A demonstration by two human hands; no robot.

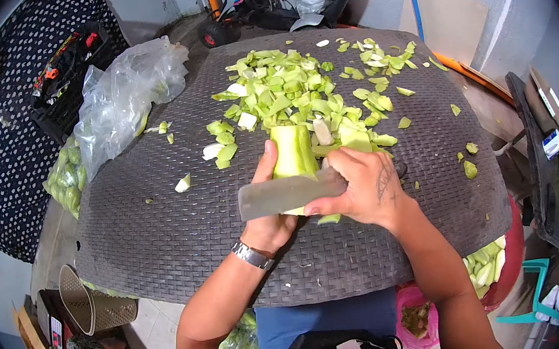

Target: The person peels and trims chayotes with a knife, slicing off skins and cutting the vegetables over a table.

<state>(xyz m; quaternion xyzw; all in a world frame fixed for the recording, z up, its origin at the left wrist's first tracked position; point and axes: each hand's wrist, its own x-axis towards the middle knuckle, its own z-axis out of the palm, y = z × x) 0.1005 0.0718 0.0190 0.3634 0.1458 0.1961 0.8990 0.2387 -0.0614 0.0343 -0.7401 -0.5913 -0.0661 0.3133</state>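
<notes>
The pale green vegetable (292,149) is in our hands over the middle of the table (162,232), its far end just beside the heap of green pieces (287,87). Our left hand (270,227) is clamped around its left side and underneath, thumb along the flank; our right hand (369,185) is closed on the knife (278,196), whose broad blade crosses the vegetable's near part. To cut well, we should hold the blade shallow, take thin, even strokes, and set the left thumb and fingers out of the edge's path. Farther left, a clear plastic bag (125,92) lies well apart from the blade
</notes>
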